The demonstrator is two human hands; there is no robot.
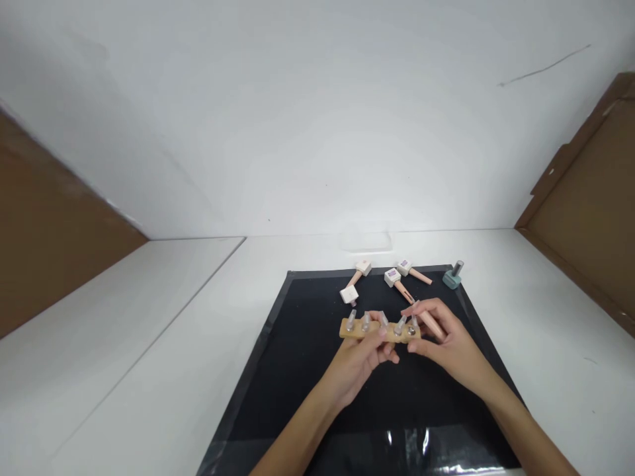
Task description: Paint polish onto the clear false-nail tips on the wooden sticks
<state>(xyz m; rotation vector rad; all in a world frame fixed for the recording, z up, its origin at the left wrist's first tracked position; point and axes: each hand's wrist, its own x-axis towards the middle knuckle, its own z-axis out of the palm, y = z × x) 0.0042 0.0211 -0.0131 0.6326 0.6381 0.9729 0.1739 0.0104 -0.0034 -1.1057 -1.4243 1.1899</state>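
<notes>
My left hand is closed round a pale wooden strip, thumb on its front edge. Several clear nail tips stand in a row along the strip. A pink nail polish cap lies in the curl of my right hand; its brush end cannot be made out. The right fingers are at the strip's right end, beside the last nail tip. Just beyond the strip, a white nail polish bottle lies with its short neck bare.
A capped white-and-pink bottle and two more, a nearer one and a farther one, lie on the black mat. A teal bottle stands at its far right corner. Brown cardboard panels flank the white surface.
</notes>
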